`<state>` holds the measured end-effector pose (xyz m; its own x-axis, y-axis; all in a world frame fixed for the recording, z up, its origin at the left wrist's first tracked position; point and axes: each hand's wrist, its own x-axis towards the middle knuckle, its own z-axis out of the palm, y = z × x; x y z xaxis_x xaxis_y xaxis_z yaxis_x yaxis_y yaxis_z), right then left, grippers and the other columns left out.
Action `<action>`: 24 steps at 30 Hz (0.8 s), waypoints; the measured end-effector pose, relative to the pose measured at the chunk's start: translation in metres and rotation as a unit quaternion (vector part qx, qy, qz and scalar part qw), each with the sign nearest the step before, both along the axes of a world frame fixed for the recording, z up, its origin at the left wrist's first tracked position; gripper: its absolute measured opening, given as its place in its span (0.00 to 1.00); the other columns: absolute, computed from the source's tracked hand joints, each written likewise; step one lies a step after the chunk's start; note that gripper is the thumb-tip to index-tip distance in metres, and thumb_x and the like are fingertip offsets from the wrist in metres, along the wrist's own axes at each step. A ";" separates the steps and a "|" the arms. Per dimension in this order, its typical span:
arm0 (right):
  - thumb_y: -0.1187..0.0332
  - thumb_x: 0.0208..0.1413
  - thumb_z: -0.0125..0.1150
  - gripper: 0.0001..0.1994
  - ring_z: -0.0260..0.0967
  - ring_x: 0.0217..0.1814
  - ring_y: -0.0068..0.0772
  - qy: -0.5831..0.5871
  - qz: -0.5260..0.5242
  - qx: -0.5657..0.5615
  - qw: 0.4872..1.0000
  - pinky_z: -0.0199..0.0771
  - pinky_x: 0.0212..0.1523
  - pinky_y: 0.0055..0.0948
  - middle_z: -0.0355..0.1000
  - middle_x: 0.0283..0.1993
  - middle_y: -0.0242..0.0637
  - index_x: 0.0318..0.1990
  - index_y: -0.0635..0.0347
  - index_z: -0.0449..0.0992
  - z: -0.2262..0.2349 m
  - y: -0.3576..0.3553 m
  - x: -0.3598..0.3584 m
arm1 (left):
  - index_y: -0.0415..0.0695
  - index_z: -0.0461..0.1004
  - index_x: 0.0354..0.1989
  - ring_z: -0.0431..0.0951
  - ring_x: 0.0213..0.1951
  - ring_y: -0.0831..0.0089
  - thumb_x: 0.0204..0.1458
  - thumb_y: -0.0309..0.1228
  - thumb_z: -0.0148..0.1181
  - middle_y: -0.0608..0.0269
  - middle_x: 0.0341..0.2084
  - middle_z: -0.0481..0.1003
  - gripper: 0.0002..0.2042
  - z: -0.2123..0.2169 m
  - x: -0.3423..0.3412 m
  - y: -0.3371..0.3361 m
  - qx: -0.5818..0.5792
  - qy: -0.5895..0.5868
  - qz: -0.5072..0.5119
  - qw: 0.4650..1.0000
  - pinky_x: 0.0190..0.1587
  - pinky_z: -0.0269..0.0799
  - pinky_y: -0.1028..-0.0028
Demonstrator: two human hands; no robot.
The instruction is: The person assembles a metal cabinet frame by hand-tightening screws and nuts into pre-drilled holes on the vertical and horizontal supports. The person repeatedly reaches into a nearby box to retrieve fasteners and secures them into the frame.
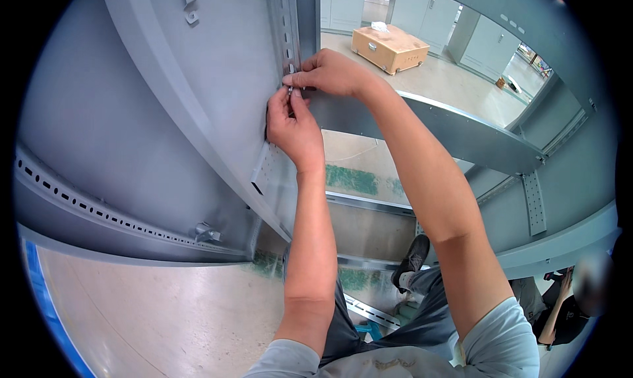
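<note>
Both hands meet at a slotted metal upright [285, 22] on the inner left side of a grey metal cabinet frame. My left hand [295, 128] is just below, its thumb and forefinger pinched together around a tiny metal piece [291, 90]. The piece is too small to name. Reaching across from the right, my right hand [330, 73] presses its thumb and fingers together against the upright, just above the left fingertips. Whatever lies between the right fingers is hidden. Under my right wrist runs a grey metal crossbar [422, 117] of the frame.
A perforated bracket [265, 173] juts out below my left hand; another bracket [535, 203] hangs at the right. A cabinet door [86, 121] stands at the left. Beyond the frame, a wooden case [390, 47] rests on the floor before grey cabinets [422, 12]. Another person [560, 305] is at lower right.
</note>
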<state>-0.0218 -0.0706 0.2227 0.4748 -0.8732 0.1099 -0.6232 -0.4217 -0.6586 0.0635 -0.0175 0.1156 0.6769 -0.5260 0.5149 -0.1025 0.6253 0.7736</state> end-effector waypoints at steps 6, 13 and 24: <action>0.48 0.54 0.69 0.23 0.70 0.33 0.24 0.004 0.004 0.000 1.000 0.69 0.39 0.28 0.77 0.29 0.33 0.36 0.64 0.85 0.004 0.005 0.001 | 0.31 0.73 0.46 0.80 0.29 0.75 0.61 0.23 0.58 0.58 0.31 0.78 0.09 0.001 -0.003 -0.001 -0.010 0.064 0.000 0.998 0.36 0.79 0.76; 0.44 0.53 0.68 0.26 0.68 0.32 0.25 0.018 -0.005 -0.016 1.000 0.68 0.38 0.29 0.76 0.27 0.35 0.33 0.64 0.84 0.003 0.004 0.000 | 0.30 0.73 0.47 0.79 0.31 0.75 0.60 0.21 0.57 0.57 0.35 0.78 0.10 0.001 -0.001 0.004 0.023 0.030 -0.023 0.999 0.37 0.79 0.76; 0.40 0.50 0.65 0.28 0.77 0.37 0.39 0.011 -0.020 -0.017 1.000 0.75 0.43 0.35 0.80 0.34 0.45 0.38 0.61 0.85 -0.003 -0.001 0.000 | 0.29 0.73 0.49 0.81 0.31 0.72 0.61 0.25 0.59 0.54 0.37 0.79 0.12 0.006 -0.002 0.004 0.019 0.103 -0.059 0.993 0.35 0.79 0.74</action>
